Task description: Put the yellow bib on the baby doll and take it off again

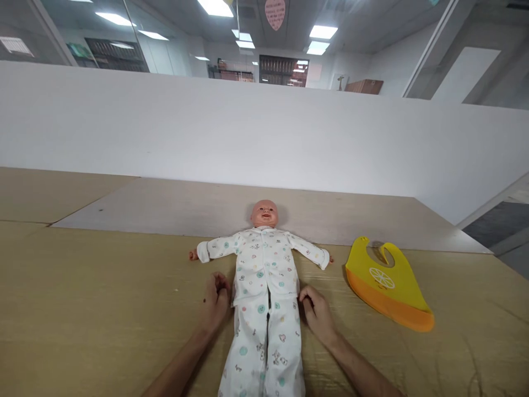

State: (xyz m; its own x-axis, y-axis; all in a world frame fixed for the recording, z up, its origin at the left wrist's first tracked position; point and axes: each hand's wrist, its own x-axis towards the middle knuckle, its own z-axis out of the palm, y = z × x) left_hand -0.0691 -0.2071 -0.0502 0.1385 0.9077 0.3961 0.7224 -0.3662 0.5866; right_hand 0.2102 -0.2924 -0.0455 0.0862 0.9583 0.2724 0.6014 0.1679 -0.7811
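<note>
A baby doll (265,215) lies on its back on the table, arms spread out to both sides. It wears a white patterned pajama top (264,259) and matching pajama pants (252,342); the feet are out of frame. My left hand (217,303) rests beside the doll's waist, its fingers curled in close to the edge of the top, with nothing visible in them. On the other side, my right hand (317,312) has its bent fingertips at the top's lower hem, seemingly pinching the cloth. A narrow dark gap shows along the middle of the top's lower front.
A yellow bib (386,275) with an orange pocket lies flat to the right of the doll. Behind the tan tabletop (103,298) runs a pale strip (173,204), then a low white wall (231,132) with glass above it.
</note>
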